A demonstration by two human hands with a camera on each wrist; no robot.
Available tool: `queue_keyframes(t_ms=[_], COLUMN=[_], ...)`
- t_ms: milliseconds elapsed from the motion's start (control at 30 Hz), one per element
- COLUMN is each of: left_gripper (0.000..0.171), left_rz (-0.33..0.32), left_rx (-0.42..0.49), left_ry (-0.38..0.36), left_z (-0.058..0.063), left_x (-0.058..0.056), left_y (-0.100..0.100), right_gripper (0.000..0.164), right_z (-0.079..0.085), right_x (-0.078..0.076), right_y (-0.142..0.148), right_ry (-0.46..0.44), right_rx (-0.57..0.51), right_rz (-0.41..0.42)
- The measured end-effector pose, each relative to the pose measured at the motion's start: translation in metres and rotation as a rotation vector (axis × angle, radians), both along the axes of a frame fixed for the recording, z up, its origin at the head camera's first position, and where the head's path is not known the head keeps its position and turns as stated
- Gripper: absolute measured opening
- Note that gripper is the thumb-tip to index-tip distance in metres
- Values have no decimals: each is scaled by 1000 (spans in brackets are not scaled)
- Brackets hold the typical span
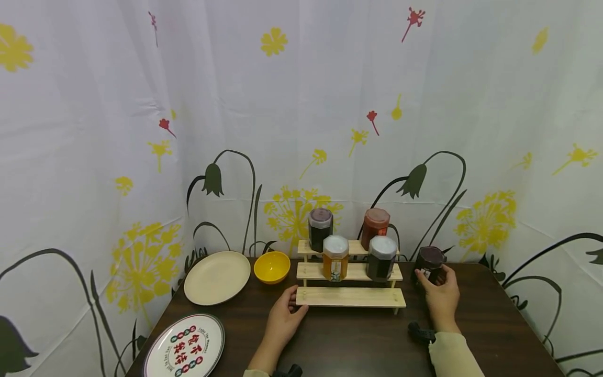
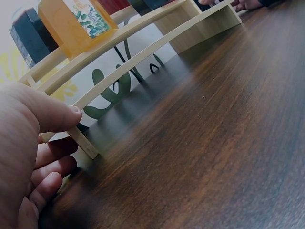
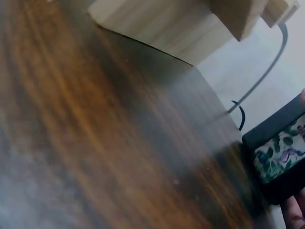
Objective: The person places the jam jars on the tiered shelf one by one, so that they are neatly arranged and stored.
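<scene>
A three-step wooden rack (image 1: 350, 297) stands on the dark table. My left hand (image 1: 282, 317) pinches the left end of its lowest step, with the thumb (image 2: 62, 114) on top and the other fingers below. To the right of the rack, my right hand (image 1: 444, 301) holds a dark jar (image 1: 430, 259) around its side; a floral label (image 3: 283, 151) shows in the right wrist view. The middle step carries an amber jar (image 1: 335, 259) and a dark jar with a pale lid (image 1: 381, 259). On the top step sit another dark jar (image 1: 321, 230) and a red jar (image 1: 375, 228).
Left of the rack are a yellow bowl (image 1: 271, 267) and a cream oval plate (image 1: 216, 277). A white plate with red characters (image 1: 186, 345) lies nearer on the left. A flower-printed curtain (image 1: 301, 104) hangs right behind the table.
</scene>
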State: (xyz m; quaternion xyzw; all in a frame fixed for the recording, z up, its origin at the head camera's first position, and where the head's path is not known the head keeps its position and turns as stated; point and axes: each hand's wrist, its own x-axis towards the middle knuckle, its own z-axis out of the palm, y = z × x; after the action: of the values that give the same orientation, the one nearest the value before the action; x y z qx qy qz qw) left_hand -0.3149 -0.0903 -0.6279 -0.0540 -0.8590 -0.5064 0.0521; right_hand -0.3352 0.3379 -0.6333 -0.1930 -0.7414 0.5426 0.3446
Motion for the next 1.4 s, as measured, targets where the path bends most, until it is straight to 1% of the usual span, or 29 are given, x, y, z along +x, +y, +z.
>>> queue_keyframes(t_ms=[67,133,200,367,467,500,600,733,833,900,1000,1133,1267,1400], left_gripper=[62,62,62,62,62,62,61,61,61,61,61,61,61,61], left_rz=[1,5,8,0,-11,-7,-1,0,0,0,4,3,6,13], left_rx=[-1,-4,-9,-2,6,7,8,3,1,-1,-1,-7,-8,-10], left_ry=[3,1,3,2,5,1,18,23,8,5,-1,8,-1,-11], left_z=[1,1,2,2,3,3,4,4,3,2,2,3,3,2], left_x=[-1,-1,-1,0,1,1,0,-1,0,-1,-1,-1,0,1], left_y=[-1,-2,-2,-1,0,0,1,1,0,0,1,1,1,2], right_gripper=[71,69,66,56,55,56,58,61,62,63,63,63,67,68], right_z=[0,1,2,5,7,9,15,30,44,53,74,106,132,151], right_x=[-1,-1,0,8,13,14,14,19,26,29,34,46,58,68], right_y=[-3,-4,-5,-2,1,3,7,11,12,12,11,6,-3,-14], right_ry=[27,67,128,290,328,328,321,321,308,282,230,166,147,145], right_rx=[19,10,-15,-127,-136,-127,-61,1,17,32,58,84,105,163], right_rz=[0,-9,-14,-29,-48,-51,-62,-61,-32,-5,22,19,17,20])
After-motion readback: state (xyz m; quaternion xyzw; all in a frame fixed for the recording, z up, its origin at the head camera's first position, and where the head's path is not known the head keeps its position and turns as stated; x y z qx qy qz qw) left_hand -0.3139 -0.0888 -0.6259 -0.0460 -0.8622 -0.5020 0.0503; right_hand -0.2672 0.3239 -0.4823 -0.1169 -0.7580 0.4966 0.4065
